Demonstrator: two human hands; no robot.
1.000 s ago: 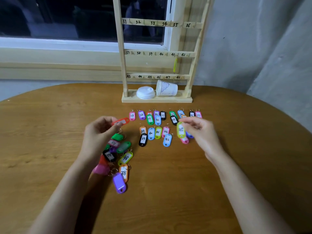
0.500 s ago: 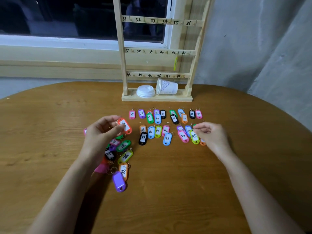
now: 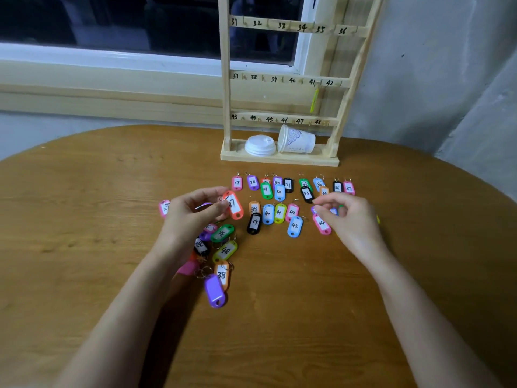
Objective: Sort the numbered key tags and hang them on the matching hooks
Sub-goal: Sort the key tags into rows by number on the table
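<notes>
**L hand (image 3: 193, 219) turns the orange tag (image 3: 233, 205) up to read; R hand (image 3: 349, 219) is back over the sorted rows (image 3: 279, 212).**

L hand pinches the orange tag at its ring end, between thumb and fingertips. One sec ago the tag lay flat in the fingers; now it hangs w/ the label facing up (number looks like 37, not sure). So I judge it is being read and still needs its place. It hangs just left of the rows, over the unsorted heap (image 3: 223, 243) that lies under the wrist. R hand held a yellow-green tag 1 s ago and has since laid it in the second row. Now its fingers curl over that spot, just beside the pink 44 tag (image 3: 321, 224); I cannot tell if they pinch anything. The rack (image 3: 291, 79) stands behind, well apart, w/ one yellowish tag near hook 41. Most hanging is not yet done.
</notes>
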